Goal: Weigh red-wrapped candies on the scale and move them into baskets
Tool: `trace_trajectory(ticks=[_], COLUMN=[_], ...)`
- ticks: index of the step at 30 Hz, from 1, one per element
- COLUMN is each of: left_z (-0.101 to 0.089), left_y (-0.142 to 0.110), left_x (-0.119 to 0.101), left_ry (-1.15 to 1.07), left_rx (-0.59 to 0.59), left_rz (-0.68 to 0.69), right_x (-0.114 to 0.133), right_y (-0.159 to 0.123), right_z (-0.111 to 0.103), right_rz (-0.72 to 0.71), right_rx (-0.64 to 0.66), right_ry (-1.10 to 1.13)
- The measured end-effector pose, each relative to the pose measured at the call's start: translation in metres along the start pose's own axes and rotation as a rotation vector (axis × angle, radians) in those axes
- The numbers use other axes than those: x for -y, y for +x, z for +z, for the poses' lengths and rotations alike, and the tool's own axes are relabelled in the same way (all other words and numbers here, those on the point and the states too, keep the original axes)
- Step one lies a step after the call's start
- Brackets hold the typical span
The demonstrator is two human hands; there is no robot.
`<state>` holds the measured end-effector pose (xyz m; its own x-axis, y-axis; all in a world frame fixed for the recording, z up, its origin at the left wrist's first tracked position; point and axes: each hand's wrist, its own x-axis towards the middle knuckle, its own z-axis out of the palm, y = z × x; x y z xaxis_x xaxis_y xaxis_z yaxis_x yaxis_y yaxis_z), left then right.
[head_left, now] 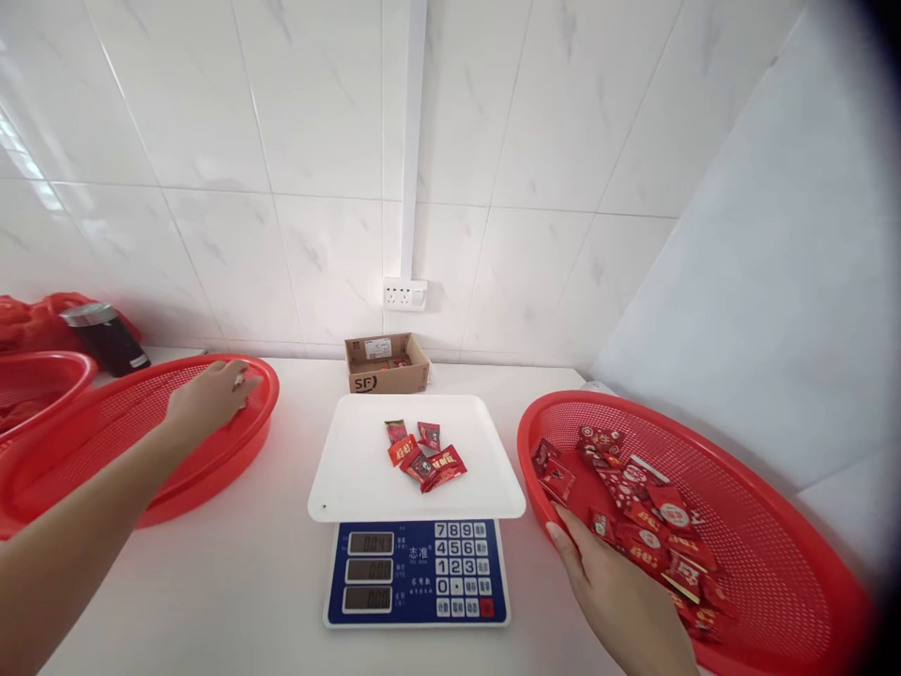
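Red sachets [651, 526], light and soft and best pinched by an edge, are heaped in the basket [788, 554] beside the open right hand [619, 601]; the left hand [209, 396] is curled over another basket [105, 422], any hold unclear.

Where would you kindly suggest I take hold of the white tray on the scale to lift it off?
Probably take the white plastic tray by its left and right edges, coming in from both sides with fingers under the lip. It is flat and thin, and it overhangs the blue digital scale there, while the red packets lie in its middle, leaving those edges bare.
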<state>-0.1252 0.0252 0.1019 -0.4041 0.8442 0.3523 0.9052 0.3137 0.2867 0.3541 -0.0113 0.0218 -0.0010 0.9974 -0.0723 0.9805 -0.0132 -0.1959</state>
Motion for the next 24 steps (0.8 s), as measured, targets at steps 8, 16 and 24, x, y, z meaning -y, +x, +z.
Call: trace_trajectory(ticks=[8,16,24], left_z=[0.051,0.092,0.093], left_y=[-0.038,-0.049,-0.059], left_x=[-0.051,-0.148,-0.154], left_ry=[-0.118,-0.245,-0.301], left_rx=[0.271,0.629,0.598], left_rz=[0.371,0.653,0.685], right_x=[-0.001,0.002,0.003], right_y=[0.005,0.003,0.002], right_z=[0.003,0.0,0.002], right_rz=[0.001,0.024,0.024], right_rx=[-0.021,-0.007,-0.004], right_ry=[-0.007,0.01,0.006])
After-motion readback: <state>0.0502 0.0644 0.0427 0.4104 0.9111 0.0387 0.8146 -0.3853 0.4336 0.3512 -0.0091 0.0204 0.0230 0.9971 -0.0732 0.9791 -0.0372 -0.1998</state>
